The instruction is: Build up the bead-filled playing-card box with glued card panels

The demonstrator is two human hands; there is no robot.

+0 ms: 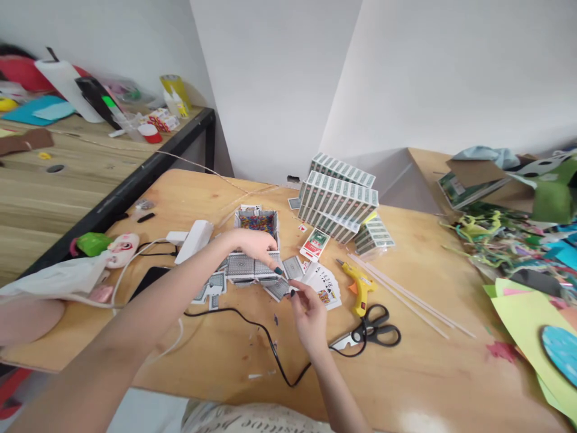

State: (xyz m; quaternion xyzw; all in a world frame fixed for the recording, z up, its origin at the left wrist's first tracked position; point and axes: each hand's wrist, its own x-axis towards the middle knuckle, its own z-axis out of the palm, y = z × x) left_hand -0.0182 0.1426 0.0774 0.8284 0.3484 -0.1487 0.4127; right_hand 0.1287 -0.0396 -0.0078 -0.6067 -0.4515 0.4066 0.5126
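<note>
In the middle of the table stands a small open-topped box made of playing cards (241,264), its inside lined with a multicoloured pattern. My left hand (258,245) reaches over its right side, fingers curled at the wall and thumb down in front; the fingertips are partly hidden. Just right of it, my right hand (311,310) pinches a grey-backed playing card (276,290) near the box's lower right corner. Fanned face-up cards (327,282) lie beside that hand. A red and green card pack (314,243) sits behind them.
A yellow glue gun (360,287) and black-handled scissors (381,326) lie right, beside thin glue sticks (406,294). The gun's black cord crosses the front. Stacked card packs (338,198) stand behind. A white power adapter (193,240) and cables are left; craft scraps (509,246) crowd the right.
</note>
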